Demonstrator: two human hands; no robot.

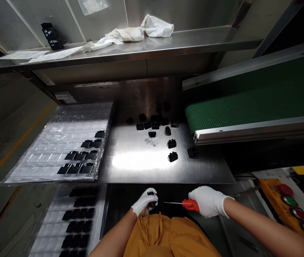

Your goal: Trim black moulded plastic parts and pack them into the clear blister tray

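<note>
My left hand [145, 201], in a white glove, is closed around a small black plastic part [150, 193], mostly hidden by the fingers. In my right hand [207, 201], also gloved, is a red-handled tool [190, 204] with a thin, straight metal shaft. Its tip points left at the black part, with a gap between them. Both hands are in front of my body, just below the near edge of the steel table [135, 175]. Several loose black plastic parts [172, 156] lie on the tabletop beyond them.
On the left, a clear plastic tray [47, 142] holds rows of black parts; another tray [47, 221] sits lower. A green conveyor belt [248, 96] slopes down from the right. An orange button box [282, 207] stands by my right arm. White cloths [157, 26] lie on the shelf.
</note>
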